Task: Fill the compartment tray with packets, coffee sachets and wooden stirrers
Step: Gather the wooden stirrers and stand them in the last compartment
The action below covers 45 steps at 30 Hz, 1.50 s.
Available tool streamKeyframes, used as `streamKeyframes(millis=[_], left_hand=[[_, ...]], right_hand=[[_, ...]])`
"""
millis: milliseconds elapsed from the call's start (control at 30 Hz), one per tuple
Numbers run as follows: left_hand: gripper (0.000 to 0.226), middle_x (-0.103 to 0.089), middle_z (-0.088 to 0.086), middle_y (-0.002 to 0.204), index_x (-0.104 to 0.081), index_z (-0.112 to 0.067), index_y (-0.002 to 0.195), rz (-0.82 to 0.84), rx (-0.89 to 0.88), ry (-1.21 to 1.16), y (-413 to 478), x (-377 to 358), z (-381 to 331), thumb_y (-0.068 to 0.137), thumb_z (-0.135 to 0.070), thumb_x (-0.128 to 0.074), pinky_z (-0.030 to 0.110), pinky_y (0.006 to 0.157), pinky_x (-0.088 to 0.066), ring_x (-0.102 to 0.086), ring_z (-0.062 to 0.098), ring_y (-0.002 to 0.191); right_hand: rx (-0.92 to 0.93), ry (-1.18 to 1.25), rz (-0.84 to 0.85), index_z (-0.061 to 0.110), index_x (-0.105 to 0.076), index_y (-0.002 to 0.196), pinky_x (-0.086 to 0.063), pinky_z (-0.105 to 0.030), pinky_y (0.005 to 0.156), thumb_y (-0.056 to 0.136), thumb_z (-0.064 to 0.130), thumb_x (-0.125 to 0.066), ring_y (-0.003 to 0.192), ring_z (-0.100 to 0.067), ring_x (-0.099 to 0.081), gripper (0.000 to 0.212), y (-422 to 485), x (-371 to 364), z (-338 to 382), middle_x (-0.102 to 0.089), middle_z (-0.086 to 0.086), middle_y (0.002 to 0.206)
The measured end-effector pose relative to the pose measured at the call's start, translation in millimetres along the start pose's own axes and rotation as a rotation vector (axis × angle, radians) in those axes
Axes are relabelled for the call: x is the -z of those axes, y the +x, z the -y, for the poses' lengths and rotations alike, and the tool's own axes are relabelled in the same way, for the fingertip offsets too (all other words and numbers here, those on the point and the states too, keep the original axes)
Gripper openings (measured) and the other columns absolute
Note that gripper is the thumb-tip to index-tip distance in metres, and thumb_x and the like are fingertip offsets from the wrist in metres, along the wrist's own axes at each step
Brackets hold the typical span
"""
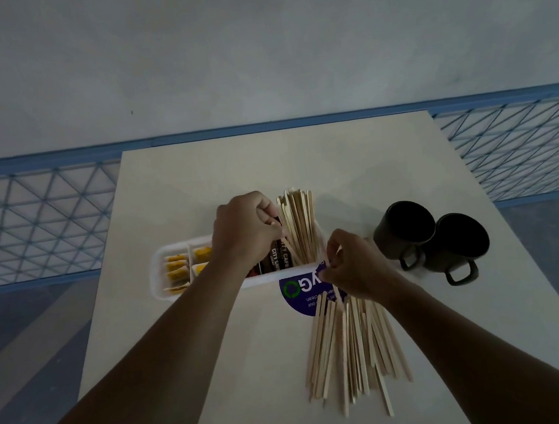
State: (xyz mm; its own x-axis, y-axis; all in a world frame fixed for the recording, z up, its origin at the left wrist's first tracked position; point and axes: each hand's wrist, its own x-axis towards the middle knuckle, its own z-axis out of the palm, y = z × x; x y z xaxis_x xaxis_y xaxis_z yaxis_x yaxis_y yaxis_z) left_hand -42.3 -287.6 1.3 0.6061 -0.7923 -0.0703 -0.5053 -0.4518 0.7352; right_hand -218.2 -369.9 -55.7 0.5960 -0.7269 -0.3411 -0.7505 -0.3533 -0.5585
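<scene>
Head view, near to far. Both forearms reach in from the bottom edge over a pale table (219,373). Nearest, a loose pile of wooden stirrers (351,349) lies flat on the table, fanned out, far ends under the right hand. Right hand (356,266) hovers at the top of the pile, fingers curled together and pinching at the stirrer ends, just beside the tray's near right corner; how many it pinches, cannot tell. A purple round sticker (297,293) lies on the table between pile and tray, partly under the hand. White compartment tray (161,279) sits mid-table: yellow packets (177,271) in the left compartments, dark coffee sachets (278,260) in the middle, a bunch of standing stirrers (300,223) leaning in the right compartment. Left hand (245,229) is over the tray's middle, fingers bent and pressed against the standing bunch, steadying it. Two dark mugs (432,233) stand right of the tray, touching each other. Beyond the table, blue mesh railing (30,217) and a grey wall.
</scene>
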Motion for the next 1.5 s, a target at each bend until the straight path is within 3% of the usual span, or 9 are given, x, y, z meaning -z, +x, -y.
streamKeyframes(millis=[167,300,533,767,933,1067,1133,1300,1500], left_hand=[[0.029,-0.069,-0.009,0.067,-0.064,-0.021,0.079,-0.064,-0.007,-0.023,5,-2,-8,0.064,-0.023,-0.090,0.023,0.071,-0.051,-0.068,0.005,0.070],[0.020,-0.070,-0.008,0.069,-0.069,-0.019,0.079,-0.097,-0.030,-0.044,9,-3,-14,0.070,-0.023,-0.087,0.031,0.072,-0.057,-0.068,0.006,0.067],[0.010,-0.072,-0.001,0.074,-0.073,-0.018,0.077,-0.091,-0.046,-0.046,15,-9,-14,0.077,-0.010,-0.080,0.038,0.074,-0.060,-0.069,0.014,0.067],[0.015,-0.069,-0.010,0.070,-0.072,-0.019,0.077,-0.113,-0.045,-0.025,14,-15,-13,0.075,-0.005,-0.077,0.033,0.076,-0.059,-0.066,0.004,0.068],[0.015,-0.065,-0.014,0.066,-0.071,-0.020,0.079,-0.122,-0.033,-0.024,11,-13,-14,0.074,-0.010,-0.081,0.026,0.076,-0.056,-0.063,-0.002,0.065],[0.023,-0.068,-0.006,0.086,-0.069,-0.019,0.090,-0.183,-0.041,0.017,7,-5,-19,0.073,-0.023,-0.085,0.026,0.073,-0.052,-0.063,0.009,0.078],[0.024,-0.067,-0.006,0.084,-0.068,-0.019,0.091,-0.198,-0.057,0.020,2,0,-21,0.074,-0.026,-0.084,0.023,0.071,-0.050,-0.062,0.009,0.075],[0.014,-0.067,-0.009,0.072,-0.070,-0.019,0.080,-0.060,-0.068,0.023,-24,4,-25,0.077,-0.029,-0.080,0.018,0.063,-0.045,-0.063,0.004,0.068],[0.016,-0.065,-0.005,0.082,-0.065,-0.016,0.085,0.220,-0.021,0.083,-78,-18,-10,0.082,-0.028,-0.076,0.018,0.051,-0.043,-0.064,0.010,0.074]], right_hand=[[0.074,0.131,0.008,0.018,-0.056,0.101,-0.059,-0.026,0.063,0.084,0.015,-0.076,0.072,-0.012,-0.070,0.027,0,27,10,-0.071,-0.004,0.091],[0.135,0.264,-0.159,0.017,-0.062,0.094,-0.056,-0.019,0.056,0.095,0.016,-0.064,0.061,-0.001,-0.069,0.003,9,42,26,-0.072,0.002,0.080],[0.182,0.163,-0.246,0.011,-0.067,0.090,-0.059,-0.043,0.066,0.099,0.020,-0.058,0.068,-0.020,-0.067,0.016,21,19,41,-0.069,-0.003,0.075],[0.164,-0.033,-0.226,0.014,-0.066,0.097,-0.042,-0.018,0.055,0.098,0.017,-0.057,0.070,-0.012,-0.059,0.010,16,2,37,-0.063,0.002,0.084],[0.148,0.007,-0.263,0.016,-0.062,0.099,-0.056,-0.032,0.066,0.095,0.019,-0.062,0.076,-0.016,-0.064,0.005,16,0,34,-0.067,0.000,0.087],[0.122,0.046,-0.308,0.016,-0.062,0.112,-0.056,-0.031,0.073,0.089,0.025,-0.071,0.085,-0.014,-0.063,0.026,11,3,33,-0.068,0.002,0.098],[0.103,0.047,-0.347,0.015,-0.061,0.116,-0.057,-0.034,0.075,0.088,0.028,-0.073,0.087,-0.014,-0.065,0.033,8,7,30,-0.069,0.000,0.101],[0.057,0.078,-0.343,0.013,-0.061,0.119,-0.048,-0.017,0.057,0.088,0.030,-0.074,0.079,-0.013,-0.065,0.037,-17,11,21,-0.068,0.001,0.097],[0.039,0.007,-0.284,0.013,-0.064,0.108,-0.046,-0.014,0.057,0.086,0.030,-0.075,0.085,-0.014,-0.066,0.030,-59,-7,-4,-0.068,-0.002,0.099]])
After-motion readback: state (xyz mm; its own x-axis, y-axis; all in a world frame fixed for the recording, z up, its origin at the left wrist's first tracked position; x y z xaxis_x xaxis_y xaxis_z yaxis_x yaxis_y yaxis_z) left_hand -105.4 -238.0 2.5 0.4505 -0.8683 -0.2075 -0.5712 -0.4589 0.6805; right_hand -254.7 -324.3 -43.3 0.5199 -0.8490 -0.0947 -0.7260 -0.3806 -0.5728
